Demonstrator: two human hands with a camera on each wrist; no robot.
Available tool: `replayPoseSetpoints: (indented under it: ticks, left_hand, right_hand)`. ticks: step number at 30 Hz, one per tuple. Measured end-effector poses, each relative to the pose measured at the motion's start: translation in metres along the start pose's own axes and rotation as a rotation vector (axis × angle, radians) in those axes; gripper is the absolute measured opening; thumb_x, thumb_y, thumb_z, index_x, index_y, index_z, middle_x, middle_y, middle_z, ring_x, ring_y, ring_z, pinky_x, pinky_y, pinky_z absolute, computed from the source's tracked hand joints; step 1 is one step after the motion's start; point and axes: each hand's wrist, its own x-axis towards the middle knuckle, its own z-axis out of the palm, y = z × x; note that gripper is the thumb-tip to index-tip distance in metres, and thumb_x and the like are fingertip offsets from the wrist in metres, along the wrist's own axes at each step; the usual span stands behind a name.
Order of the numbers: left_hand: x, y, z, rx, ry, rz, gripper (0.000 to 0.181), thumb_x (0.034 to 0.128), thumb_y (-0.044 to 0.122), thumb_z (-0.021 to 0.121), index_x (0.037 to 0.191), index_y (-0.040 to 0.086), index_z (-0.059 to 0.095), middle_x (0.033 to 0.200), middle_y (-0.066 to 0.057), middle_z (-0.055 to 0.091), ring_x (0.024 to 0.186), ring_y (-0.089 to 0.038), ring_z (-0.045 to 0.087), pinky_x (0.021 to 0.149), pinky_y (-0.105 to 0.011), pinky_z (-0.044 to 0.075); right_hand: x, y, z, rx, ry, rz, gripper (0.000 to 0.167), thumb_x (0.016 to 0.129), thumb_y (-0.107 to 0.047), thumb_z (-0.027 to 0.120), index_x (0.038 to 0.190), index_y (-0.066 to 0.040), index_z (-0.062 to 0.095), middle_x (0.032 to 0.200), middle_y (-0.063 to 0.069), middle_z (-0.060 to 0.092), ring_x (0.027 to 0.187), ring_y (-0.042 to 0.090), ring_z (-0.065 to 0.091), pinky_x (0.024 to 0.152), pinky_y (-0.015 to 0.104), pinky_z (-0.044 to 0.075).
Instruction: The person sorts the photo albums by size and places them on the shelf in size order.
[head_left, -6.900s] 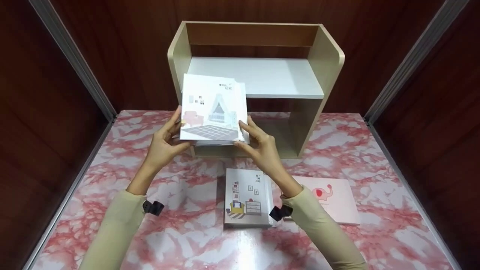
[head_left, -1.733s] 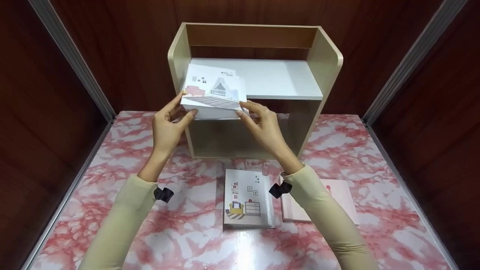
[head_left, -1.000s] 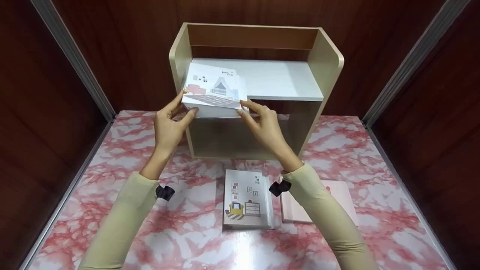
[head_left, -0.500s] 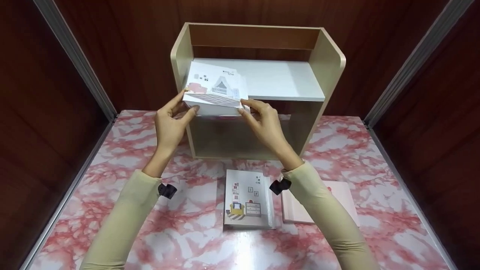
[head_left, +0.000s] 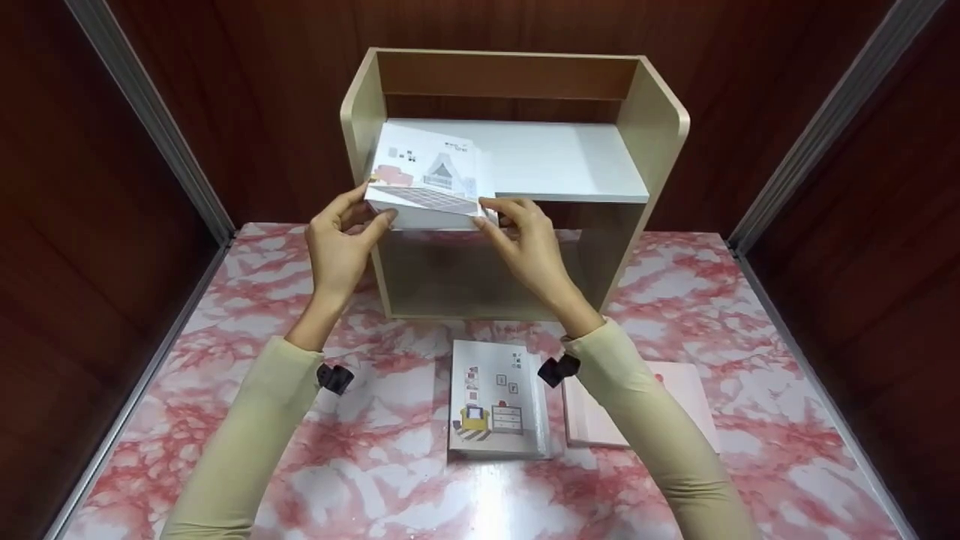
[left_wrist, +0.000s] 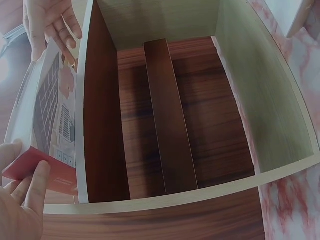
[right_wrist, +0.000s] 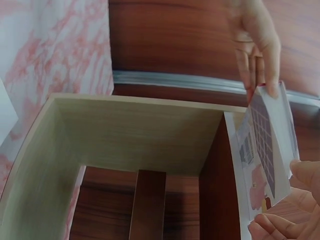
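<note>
A stack of white books (head_left: 427,161), the top cover printed with a pink armchair, a canopied crib and a checked rug, lies at the left end of the white upper shelf (head_left: 566,154), front edges facing me. My left hand (head_left: 337,244) holds its front left corner, thumb on the front edge. At the front right corner, my right hand (head_left: 529,247) pinches the stack between thumb and fingers. Beside the right fingers, a red cover (left_wrist: 52,175) shows in the left wrist view. How much of the stack bears on the board is hidden.
The pale wooden bookshelf (head_left: 664,120) has an open compartment below the board. On the pink marbled table (head_left: 360,457) lie a book stack (head_left: 480,397) with a yellow armchair cover and a pink book (head_left: 682,397) partly under my right sleeve. Dark panels (head_left: 840,210) surround the table.
Since the oldest frame, both hands have moved the stack forward onto the upper shelf's left end, its cover now lying flatter. Over the last second the hands and books have barely shifted.
</note>
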Motion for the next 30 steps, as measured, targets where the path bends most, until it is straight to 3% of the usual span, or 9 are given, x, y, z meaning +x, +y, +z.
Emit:
replayPoseSetpoints:
  ticks: [12, 20, 30]
  left_hand:
    - [0.001, -0.0028, 0.0012, -0.01, 0.0, 0.014, 0.04, 0.0766, 0.003, 0.074, 0.114, -0.007, 0.062, 0.094, -0.022, 0.069, 0.077, -0.016, 0.066, 0.066, -0.02, 0.054]
    - [0.0018, 0.0009, 0.0014, 0.027, -0.031, -0.025, 0.044, 0.0794, 0.005, 0.072, 0.12, -0.006, 0.058, 0.099, -0.02, 0.068, 0.085, -0.022, 0.066, 0.068, -0.018, 0.053]
    - [0.0032, 0.0045, -0.0008, 0.085, -0.087, -0.025, 0.044, 0.0845, 0.005, 0.066, 0.125, -0.004, 0.053, 0.105, -0.02, 0.066, 0.09, -0.022, 0.066, 0.067, -0.015, 0.051]
  right_hand:
    - [0.0011, 0.0018, 0.003, 0.051, 0.009, -0.004, 0.036, 0.089, -0.034, 0.061, 0.115, -0.008, 0.066, 0.098, 0.01, 0.055, 0.088, 0.024, 0.054, 0.076, 0.031, 0.05]
    - [0.0022, 0.0023, 0.0036, 0.053, 0.016, -0.01, 0.037, 0.089, -0.033, 0.061, 0.115, -0.008, 0.066, 0.098, 0.01, 0.055, 0.086, 0.018, 0.052, 0.076, 0.032, 0.05]
    - [0.0027, 0.002, 0.004, 0.006, -0.003, 0.006, 0.038, 0.091, -0.035, 0.057, 0.12, -0.011, 0.064, 0.105, 0.009, 0.056, 0.088, 0.016, 0.052, 0.078, 0.027, 0.049]
